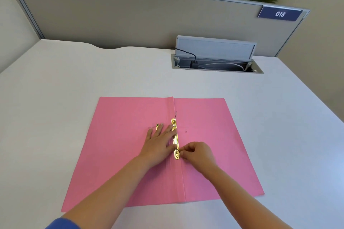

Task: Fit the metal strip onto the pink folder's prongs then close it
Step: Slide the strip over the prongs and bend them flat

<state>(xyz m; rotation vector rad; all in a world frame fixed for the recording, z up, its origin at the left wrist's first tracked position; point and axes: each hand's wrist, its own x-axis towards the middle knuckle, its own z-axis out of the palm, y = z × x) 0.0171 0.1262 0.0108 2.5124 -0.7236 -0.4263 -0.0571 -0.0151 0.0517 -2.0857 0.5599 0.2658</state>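
A white counter (74, 89) backed by a grey partition fills the frame; low centre, the left hand (158, 143) lies flat and spread on the open pink folder (214, 145), steadying the metal strip (176, 141) along the spine; the right hand (197, 152) pinches the near prong (178, 149) at the strip's lower end. Fitting looks underway; next, likely bend both prongs flat, then fold the cover.

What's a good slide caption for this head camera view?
Left hand steadies the open pink folder while the right hand pinches a prong at the gold metal strip.
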